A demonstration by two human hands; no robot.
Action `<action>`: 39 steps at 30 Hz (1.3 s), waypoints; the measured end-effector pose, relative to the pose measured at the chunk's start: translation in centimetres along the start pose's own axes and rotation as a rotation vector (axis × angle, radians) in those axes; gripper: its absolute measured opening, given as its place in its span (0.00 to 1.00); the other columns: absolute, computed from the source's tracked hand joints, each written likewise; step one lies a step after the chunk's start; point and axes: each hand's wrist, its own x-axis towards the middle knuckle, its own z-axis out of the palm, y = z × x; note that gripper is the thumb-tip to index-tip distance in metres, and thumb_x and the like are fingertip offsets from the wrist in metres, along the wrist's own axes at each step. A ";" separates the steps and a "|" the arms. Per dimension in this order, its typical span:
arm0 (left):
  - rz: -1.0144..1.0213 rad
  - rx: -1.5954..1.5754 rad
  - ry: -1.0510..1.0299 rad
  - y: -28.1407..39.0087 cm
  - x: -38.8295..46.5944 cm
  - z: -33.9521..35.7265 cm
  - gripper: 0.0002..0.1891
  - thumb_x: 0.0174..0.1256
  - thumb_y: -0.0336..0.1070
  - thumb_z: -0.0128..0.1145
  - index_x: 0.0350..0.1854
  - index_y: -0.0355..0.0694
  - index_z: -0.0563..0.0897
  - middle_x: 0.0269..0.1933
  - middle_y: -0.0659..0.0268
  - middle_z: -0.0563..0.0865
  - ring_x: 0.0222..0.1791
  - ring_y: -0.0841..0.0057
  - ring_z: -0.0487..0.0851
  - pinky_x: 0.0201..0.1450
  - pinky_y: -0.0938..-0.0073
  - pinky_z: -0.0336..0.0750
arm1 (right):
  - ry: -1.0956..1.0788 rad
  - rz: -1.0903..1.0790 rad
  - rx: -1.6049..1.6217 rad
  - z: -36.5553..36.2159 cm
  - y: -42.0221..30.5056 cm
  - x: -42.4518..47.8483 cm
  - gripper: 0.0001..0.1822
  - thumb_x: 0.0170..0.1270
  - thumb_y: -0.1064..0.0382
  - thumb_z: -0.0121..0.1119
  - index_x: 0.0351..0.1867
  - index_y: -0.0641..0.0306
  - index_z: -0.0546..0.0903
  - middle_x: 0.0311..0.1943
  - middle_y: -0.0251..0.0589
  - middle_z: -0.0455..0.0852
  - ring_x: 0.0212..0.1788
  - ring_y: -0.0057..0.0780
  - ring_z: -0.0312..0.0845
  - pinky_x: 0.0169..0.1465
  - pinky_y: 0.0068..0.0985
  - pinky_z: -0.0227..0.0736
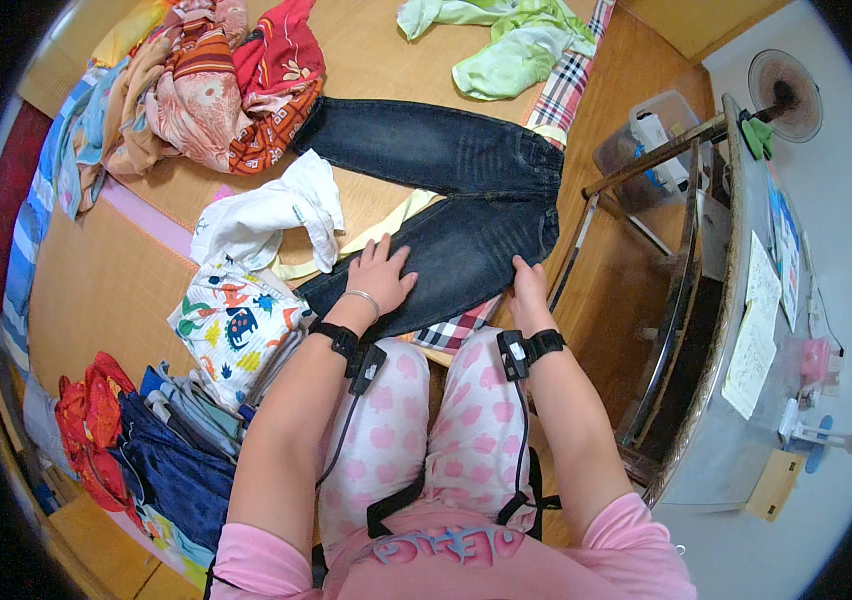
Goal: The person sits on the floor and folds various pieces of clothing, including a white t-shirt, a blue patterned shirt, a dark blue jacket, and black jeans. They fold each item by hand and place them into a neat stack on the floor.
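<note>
A pair of dark denim jeans (433,150) lies spread out before me, its waist to the right and its legs pointing left. My left hand (379,276) rests flat with spread fingers on the nearer leg. At that leg's near edge, close to the waist, is my right hand (529,289); whether its fingers pinch the denim cannot be told. Left of the jeans lie a crumpled white garment (268,214) and a pale yellow strip of cloth (388,225). A white cloth with dinosaur prints (238,322) tops a stack nearer to me.
Patterned red and orange fabrics (201,97) are heaped at the upper left, a light green garment (516,45) at the top. Navy clothes (171,457) and a red cloth (96,427) lie lower left. A table (718,315) and a plastic bin (651,150) stand right.
</note>
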 end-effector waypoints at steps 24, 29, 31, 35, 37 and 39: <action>0.270 -0.852 0.479 6.8 -5.6 -10.4 0.31 0.73 0.53 0.51 0.66 0.30 0.70 0.63 0.41 0.77 0.64 0.50 0.76 0.67 0.59 0.69 | -0.398 -1.520 -0.115 3.6 -36.4 -26.6 0.10 0.70 0.72 0.57 0.51 0.63 0.74 0.45 0.30 0.78 0.50 0.18 0.72 0.56 0.18 0.67; 0.322 -1.043 0.643 8.5 -8.1 -11.6 0.35 0.76 0.55 0.47 0.72 0.30 0.63 0.65 0.38 0.74 0.69 0.55 0.71 0.70 0.63 0.64 | -0.696 -1.295 -0.416 0.4 -35.3 -30.0 0.14 0.68 0.75 0.55 0.54 0.62 0.76 0.47 0.28 0.79 0.52 0.17 0.71 0.59 0.19 0.65; 0.233 -1.254 0.416 7.6 -9.2 -9.6 0.40 0.74 0.64 0.43 0.75 0.33 0.60 0.67 0.43 0.74 0.71 0.55 0.68 0.70 0.64 0.65 | -0.764 -1.100 -0.375 -0.9 -34.1 -31.1 0.13 0.67 0.75 0.54 0.53 0.62 0.77 0.47 0.28 0.79 0.53 0.18 0.72 0.59 0.20 0.66; -0.241 -1.406 -0.237 6.0 -13.0 -3.0 0.39 0.71 0.69 0.42 0.69 0.38 0.67 0.62 0.49 0.78 0.60 0.55 0.79 0.60 0.58 0.74 | -0.814 -0.922 -0.333 -2.0 -29.6 -31.6 0.14 0.67 0.75 0.52 0.52 0.63 0.78 0.46 0.28 0.81 0.51 0.17 0.73 0.58 0.20 0.68; -0.108 -1.718 -0.145 6.0 -15.6 0.3 0.27 0.72 0.65 0.46 0.58 0.48 0.75 0.51 0.61 0.84 0.42 0.68 0.85 0.43 0.66 0.76 | -0.821 -0.872 -0.362 -2.4 -27.3 -31.3 0.14 0.67 0.75 0.52 0.52 0.63 0.78 0.46 0.28 0.81 0.50 0.17 0.74 0.57 0.19 0.69; -0.040 -1.779 -0.234 3.5 -15.0 2.9 0.21 0.72 0.56 0.51 0.57 0.48 0.73 0.49 0.63 0.84 0.42 0.69 0.84 0.42 0.68 0.74 | -0.850 -0.830 -0.314 -2.8 -25.5 -31.1 0.14 0.67 0.75 0.52 0.53 0.63 0.78 0.46 0.29 0.82 0.51 0.17 0.75 0.57 0.19 0.70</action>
